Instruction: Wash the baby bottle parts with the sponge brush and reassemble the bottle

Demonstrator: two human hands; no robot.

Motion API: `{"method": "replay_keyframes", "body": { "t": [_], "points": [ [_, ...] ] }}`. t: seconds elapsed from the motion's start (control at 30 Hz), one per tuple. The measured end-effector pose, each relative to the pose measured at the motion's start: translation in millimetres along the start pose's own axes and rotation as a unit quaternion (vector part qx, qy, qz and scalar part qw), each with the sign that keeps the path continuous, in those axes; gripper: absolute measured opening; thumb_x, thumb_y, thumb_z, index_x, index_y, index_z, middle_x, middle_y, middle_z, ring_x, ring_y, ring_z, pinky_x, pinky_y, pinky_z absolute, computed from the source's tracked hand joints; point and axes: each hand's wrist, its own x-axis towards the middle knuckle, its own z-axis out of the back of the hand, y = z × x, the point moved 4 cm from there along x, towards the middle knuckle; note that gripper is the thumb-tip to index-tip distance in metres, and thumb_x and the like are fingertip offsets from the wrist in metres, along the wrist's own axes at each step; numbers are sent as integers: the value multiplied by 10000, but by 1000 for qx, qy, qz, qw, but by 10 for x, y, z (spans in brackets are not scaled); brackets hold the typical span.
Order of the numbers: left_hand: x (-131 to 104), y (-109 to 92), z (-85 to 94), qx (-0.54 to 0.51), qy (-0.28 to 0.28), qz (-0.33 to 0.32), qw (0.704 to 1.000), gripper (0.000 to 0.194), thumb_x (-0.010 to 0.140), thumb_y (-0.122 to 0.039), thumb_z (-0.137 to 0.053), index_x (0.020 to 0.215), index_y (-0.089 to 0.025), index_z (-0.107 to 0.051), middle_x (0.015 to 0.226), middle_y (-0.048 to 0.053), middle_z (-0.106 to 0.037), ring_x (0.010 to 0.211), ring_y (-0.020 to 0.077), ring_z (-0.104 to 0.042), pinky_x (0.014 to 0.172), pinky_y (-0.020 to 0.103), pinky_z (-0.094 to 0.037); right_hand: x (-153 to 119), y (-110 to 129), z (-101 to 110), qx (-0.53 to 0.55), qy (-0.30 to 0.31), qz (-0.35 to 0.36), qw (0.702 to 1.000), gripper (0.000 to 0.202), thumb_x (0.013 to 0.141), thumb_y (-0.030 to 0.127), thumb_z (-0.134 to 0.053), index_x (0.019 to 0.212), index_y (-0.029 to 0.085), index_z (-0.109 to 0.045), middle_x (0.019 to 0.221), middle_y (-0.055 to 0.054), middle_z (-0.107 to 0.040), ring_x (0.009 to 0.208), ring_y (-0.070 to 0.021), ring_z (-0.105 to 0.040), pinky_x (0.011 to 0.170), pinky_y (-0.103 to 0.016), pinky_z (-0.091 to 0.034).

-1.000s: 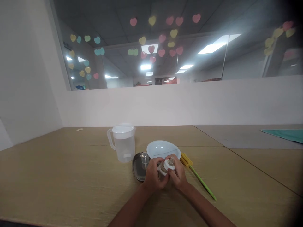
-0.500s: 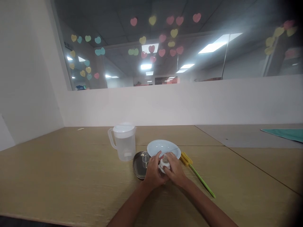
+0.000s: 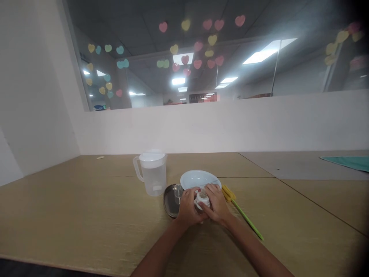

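Note:
Both my hands close around a baby bottle (image 3: 202,200) with a white collar and a clear teat pointing up; most of its body is hidden behind my fingers. My left hand (image 3: 188,209) wraps its left side. My right hand (image 3: 217,206) grips the collar from the right, thumb across the front. Just left of my left hand, a clear cap (image 3: 178,191) stands in a dark metal tray (image 3: 169,207). Behind my hands sits a pale blue bowl (image 3: 198,177). To the right of my right hand lies a yellow sponge brush (image 3: 229,193) with a green handle.
A clear plastic pitcher (image 3: 154,179) with a handle stands behind the tray on the wooden table (image 3: 95,215). A teal cloth (image 3: 350,163) lies at the far right. The white wall (image 3: 201,127) and a window with heart stickers close off the back.
The fingers of my left hand have curled in closer round the bottle, and my right fingers have shifted slightly on it. The view has moved a little; the other things stay in place.

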Motion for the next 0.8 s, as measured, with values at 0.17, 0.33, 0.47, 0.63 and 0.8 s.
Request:
{"method": "replay_keyframes", "body": {
  "t": [0.17, 0.33, 0.47, 0.63, 0.8],
  "points": [
    [18, -40, 14, -1, -2, -10, 1000, 582, 523, -334, -655, 1047, -173, -459, 941, 76, -619, 876, 260, -579, 883, 453, -410, -58, -28, 22, -3, -29, 9, 1000, 252, 809, 413, -382, 744, 189, -477, 694, -28, -473, 679, -183, -427, 760, -386, -293],
    [7, -46, 4, -6, -18, -23, 1000, 536, 537, -356, -637, 995, -181, -420, 830, 45, -638, 821, 257, -601, 901, 478, -393, -104, -12, 61, -30, -78, 20, 996, 198, 781, 366, -426, 735, 185, -492, 656, -19, -475, 635, -168, -427, 768, -384, -293],
    [-2, -73, -2, 2, -37, -45, 998, 455, 567, -327, -593, 959, -180, -415, 816, 51, -634, 764, 238, -606, 865, 461, -410, -86, 25, 69, -71, -86, 11, 994, 188, 782, 343, -457, 678, 187, -475, 626, -10, -461, 620, -156, -419, 765, -373, -297],
    [22, -133, 11, -1, -33, -12, 999, 428, 548, -288, -600, 925, -183, -426, 768, 27, -616, 745, 219, -599, 846, 424, -428, -62, 57, 89, -64, -99, -16, 993, 204, 818, 307, -416, 661, 184, -456, 630, -14, -465, 632, -158, -424, 738, -352, -312],
    [-26, -63, -90, 8, -33, 4, 999, 371, 563, -283, -610, 889, -172, -473, 835, 79, -615, 798, 236, -587, 759, 378, -476, -128, 9, 58, -48, -100, 3, 994, 145, 830, 251, -386, 754, 186, -491, 703, -28, -520, 683, -173, -482, 734, -340, -343]
  ]
}}
